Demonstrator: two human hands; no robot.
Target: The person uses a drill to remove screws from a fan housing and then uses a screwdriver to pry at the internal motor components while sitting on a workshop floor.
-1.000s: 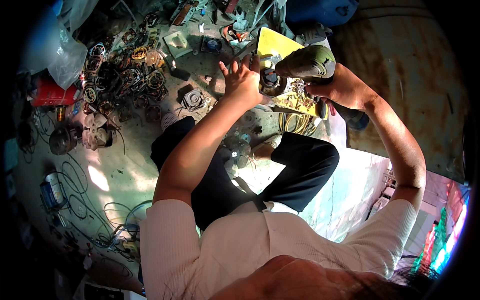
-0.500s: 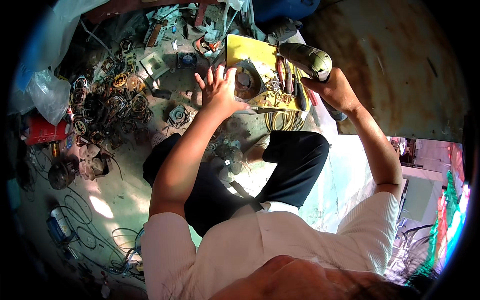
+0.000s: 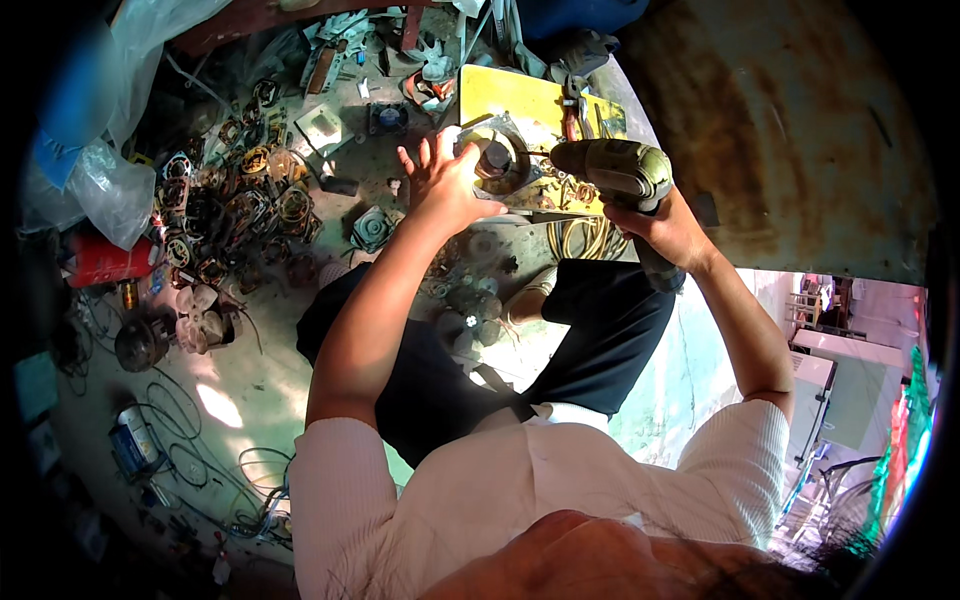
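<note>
On a yellow board (image 3: 500,92) lies a small square fan (image 3: 494,160) with a round opening and a dark hub. Against its left side rests my left hand (image 3: 443,190), fingers spread and the thumb along the near edge. My right hand (image 3: 668,230) is wrapped round the grip of a green and black cordless drill (image 3: 622,168). The drill lies level, its bit pointing left at the fan's right side; whether the tip touches is too small to tell. Behind the drill's nose are pliers (image 3: 572,108), and small metal bits lie on the board beneath it.
Coiled yellow cable (image 3: 588,240) lies below the board's near edge. To the left is a heap of motor parts (image 3: 250,205), with a bladed fan (image 3: 200,318) nearer me. A large rusty panel (image 3: 790,140) stands at the right. Loose cables (image 3: 185,440) trail over the floor.
The drill has swung down and left from above the tools, its bit now aimed at the fan. My left hand stays at the fan's side. The whole view has shifted slightly.
</note>
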